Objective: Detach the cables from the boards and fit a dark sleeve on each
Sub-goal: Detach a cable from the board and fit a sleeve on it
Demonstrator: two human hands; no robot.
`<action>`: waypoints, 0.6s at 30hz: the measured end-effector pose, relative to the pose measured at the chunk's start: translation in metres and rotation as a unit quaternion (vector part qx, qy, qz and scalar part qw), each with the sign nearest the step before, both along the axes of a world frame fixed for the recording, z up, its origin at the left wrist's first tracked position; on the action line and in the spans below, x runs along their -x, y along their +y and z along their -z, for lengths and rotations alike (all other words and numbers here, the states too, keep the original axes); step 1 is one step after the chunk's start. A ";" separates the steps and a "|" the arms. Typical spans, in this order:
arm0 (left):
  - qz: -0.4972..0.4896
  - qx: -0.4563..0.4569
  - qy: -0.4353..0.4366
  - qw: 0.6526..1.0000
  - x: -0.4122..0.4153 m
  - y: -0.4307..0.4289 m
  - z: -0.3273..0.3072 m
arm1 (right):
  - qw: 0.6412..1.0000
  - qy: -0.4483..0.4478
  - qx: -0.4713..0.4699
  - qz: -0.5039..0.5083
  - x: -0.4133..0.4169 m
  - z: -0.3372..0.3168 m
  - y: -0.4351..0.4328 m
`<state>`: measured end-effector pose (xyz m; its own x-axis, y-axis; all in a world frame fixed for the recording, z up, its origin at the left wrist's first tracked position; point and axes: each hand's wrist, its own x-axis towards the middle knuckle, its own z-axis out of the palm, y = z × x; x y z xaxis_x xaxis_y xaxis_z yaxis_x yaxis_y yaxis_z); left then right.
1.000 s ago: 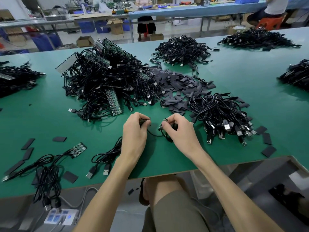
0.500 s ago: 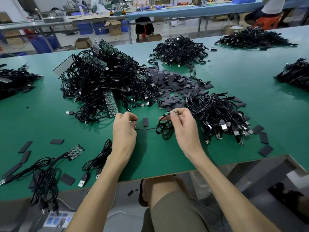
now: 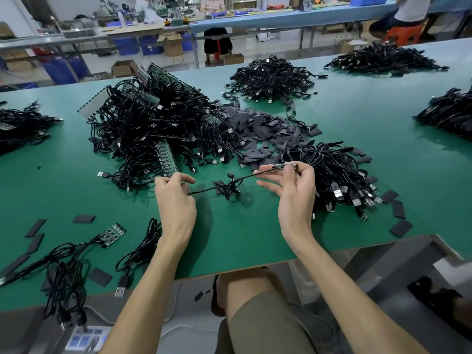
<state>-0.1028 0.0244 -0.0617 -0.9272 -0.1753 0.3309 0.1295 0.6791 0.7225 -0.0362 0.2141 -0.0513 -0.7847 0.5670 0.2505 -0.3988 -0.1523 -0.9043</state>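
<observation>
1. The right hand (image 3: 293,198), just right of the frame's centre, pinches the small green board end (image 3: 286,165) of a black cable (image 3: 227,187) between thumb and forefinger. Its other fingers are spread loosely underneath. The end is held up off the green table (image 3: 255,238), probably so that it faces the person and is ready to take a sleeve.
2. The left hand (image 3: 176,203), just left of centre, has its fingers curled and pinches the same cable further along. Whether the plug lies in its palm cannot be told.
3. The cable hangs between the two hands. Its slack is bunched in a small tangle midway, low over the table. The hands seem to be held apart to draw out that slack and keep the board end steady.
4. The heap of dark sleeves (image 3: 268,131) lies just above the right hand, near enough to pick from without letting go of the cable.
5. The big pile of boards and attached cables (image 3: 158,129) fills the upper left of the work area, near the left hand. A pile of loose cables (image 3: 339,175) lies just right of the right hand, which looks like the spot for detached ones.
</observation>
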 end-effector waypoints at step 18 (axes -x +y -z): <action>0.305 0.112 0.049 0.944 -0.020 0.007 -0.004 | 0.995 -0.014 -0.061 -0.080 0.000 0.004 -0.004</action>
